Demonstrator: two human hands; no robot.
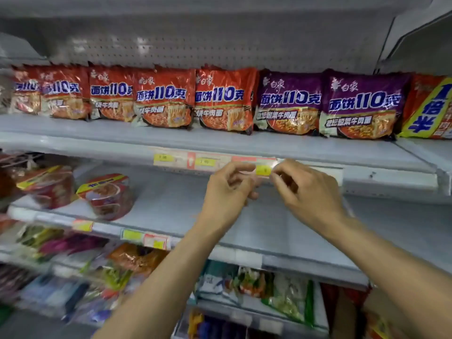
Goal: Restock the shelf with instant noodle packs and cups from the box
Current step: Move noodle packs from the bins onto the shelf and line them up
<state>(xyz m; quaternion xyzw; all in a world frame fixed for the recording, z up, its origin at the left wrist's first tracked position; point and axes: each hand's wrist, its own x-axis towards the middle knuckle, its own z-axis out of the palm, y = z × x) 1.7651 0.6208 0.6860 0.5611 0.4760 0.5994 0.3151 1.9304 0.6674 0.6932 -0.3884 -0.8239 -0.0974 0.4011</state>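
Red instant noodle packs [166, 99] and purple instant noodle packs [362, 104] stand in a row along the upper shelf [73, 133]. Two red noodle cups [107, 194] lie on the left of the middle shelf [281, 228]. Both my hands are raised to the price rail of the upper shelf. My left hand [228, 192] and my right hand [305, 189] pinch the two ends of a price tag strip [263, 170] with a yellow label. No box is in view.
More price labels [186, 161] sit on the upper rail to the left of my hands. A yellow and red noodle multipack [430, 111] stands at the far right. Lower shelves hold bagged goods [281, 292] and other packets [73, 253].
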